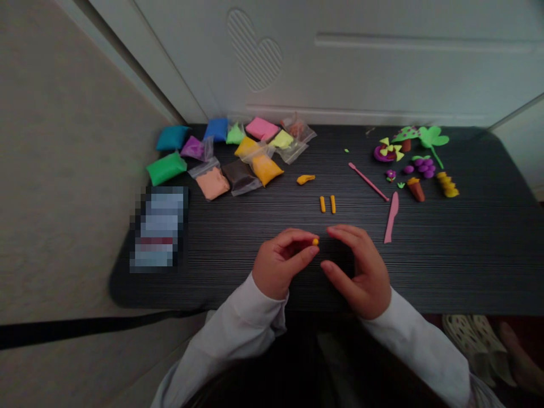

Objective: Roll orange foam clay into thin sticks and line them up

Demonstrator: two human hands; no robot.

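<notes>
My left hand pinches a tiny orange clay ball between thumb and fingertips, just above the dark table. Right beside it, my right hand is curved with fingers and thumb apart and nothing in it. Two short orange clay rolls lie side by side a little beyond my hands. A larger orange clay lump rests further back.
Several bags of coloured clay crowd the back left. A pink stick tool and pink clay knife lie right of centre. Finished clay figures sit at the back right. A blurred card lies at the left edge.
</notes>
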